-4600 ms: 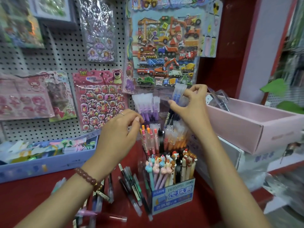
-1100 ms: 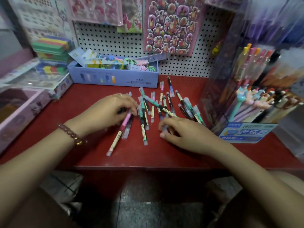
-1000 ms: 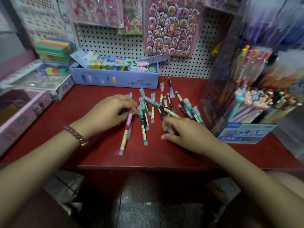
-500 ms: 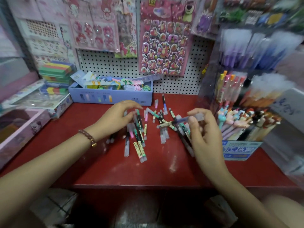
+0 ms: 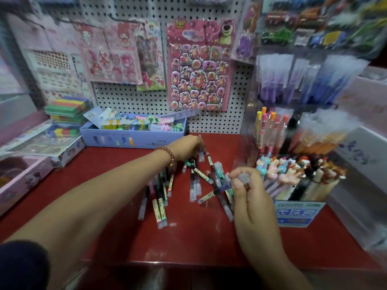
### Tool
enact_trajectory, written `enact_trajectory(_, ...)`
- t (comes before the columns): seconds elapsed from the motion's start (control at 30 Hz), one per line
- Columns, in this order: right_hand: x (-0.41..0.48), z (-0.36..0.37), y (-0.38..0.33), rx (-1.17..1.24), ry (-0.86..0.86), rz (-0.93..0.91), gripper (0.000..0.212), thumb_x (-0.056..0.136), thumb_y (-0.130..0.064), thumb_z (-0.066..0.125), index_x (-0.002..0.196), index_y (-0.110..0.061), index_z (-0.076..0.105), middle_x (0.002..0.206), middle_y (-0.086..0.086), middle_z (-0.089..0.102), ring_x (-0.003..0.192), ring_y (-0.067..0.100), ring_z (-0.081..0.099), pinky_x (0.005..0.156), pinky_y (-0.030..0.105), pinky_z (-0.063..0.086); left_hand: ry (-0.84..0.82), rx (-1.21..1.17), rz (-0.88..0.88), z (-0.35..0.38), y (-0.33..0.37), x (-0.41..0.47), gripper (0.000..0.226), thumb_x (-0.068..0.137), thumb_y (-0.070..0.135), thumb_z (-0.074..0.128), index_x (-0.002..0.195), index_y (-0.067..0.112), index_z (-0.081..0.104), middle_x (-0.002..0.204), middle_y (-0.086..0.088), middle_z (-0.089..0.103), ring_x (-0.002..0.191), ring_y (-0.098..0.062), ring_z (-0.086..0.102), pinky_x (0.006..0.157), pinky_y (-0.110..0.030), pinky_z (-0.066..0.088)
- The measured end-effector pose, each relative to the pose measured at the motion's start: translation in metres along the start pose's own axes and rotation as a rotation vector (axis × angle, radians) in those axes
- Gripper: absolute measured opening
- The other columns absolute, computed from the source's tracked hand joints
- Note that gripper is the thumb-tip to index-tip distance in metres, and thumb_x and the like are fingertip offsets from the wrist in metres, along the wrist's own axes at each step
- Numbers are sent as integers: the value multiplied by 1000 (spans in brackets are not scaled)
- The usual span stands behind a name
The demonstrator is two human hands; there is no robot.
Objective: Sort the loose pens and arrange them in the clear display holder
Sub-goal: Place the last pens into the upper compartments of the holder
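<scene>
Nearest the person, the red tabletop (image 5: 188, 237) is bare along its front edge. Above it, the right hand (image 5: 249, 197) now has its fingers and thumb closed around a pen (image 5: 243, 178) with a clear cap, held off the surface. A second ago this hand lay flat on the pile, and half a second ago it had only just raised the pen. It has since carried the pen right, to just beside the front corner of the clear display holder (image 5: 246, 143). That suggests one pen has been picked out and is about to be slotted in, though it is not in any compartment yet.

The loose pens (image 5: 194, 181) lie in a crossed heap in the middle of the tabletop, left of the holder. Most of the sorting is judged still to do.

Farther back, the left hand (image 5: 186, 146) has moved from the near side of the heap to its far end, with the fingertips down among the pens there. Blur hides whether it pinches one or only touches them.

The holder's front compartment is crowded with animal-topped pens (image 5: 293, 172), and taller rows stand behind. A blue box (image 5: 134, 139) sits against the pegboard (image 5: 209, 122).
</scene>
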State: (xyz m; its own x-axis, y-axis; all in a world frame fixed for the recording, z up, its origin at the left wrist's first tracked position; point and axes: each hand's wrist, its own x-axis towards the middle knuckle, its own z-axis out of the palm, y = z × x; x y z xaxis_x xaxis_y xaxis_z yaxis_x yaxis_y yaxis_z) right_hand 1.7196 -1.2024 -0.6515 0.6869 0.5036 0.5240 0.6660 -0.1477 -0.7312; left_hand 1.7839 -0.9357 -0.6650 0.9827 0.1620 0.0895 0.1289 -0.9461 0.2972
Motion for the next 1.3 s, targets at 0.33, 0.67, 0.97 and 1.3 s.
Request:
enact_trajectory(0.33,-1,0,-9,-132,-4,-128,19,92,-51,25,101,-41,37,78,-14,59,67,15,59,57,38,47,331,-277,3,-19,2,-15,11,88,-2,59,91,9,60,81,0,58,76,-15,55,70,-19,42)
enact_trajectory(0.67,1,-11,-26,74,160,-164,35,95,-42,32,127,-34,44,63,-15,49,46,9,42,45,27,29,186,-798,339,-57,90,-121,9,98,11,37,100,10,46,94,-14,55,91,-13,63,76,-34,50)
enact_trajectory(0.97,38,-47,-66,245,207,-223,18,99,-12,43,113,-13,54,76,-27,59,66,-8,55,61,10,41,113,-847,411,-93,158,-135,18,97,3,39,112,1,48,94,-17,59,82,-12,58,75,-19,48)
enact_trajectory(1.3,95,-148,-83,155,447,-259,14,97,-22,45,85,-29,46,67,-14,56,57,1,47,58,22,41,297,-598,272,-148,221,-94,23,97,17,48,109,11,67,98,-6,70,83,-11,63,71,-19,47)
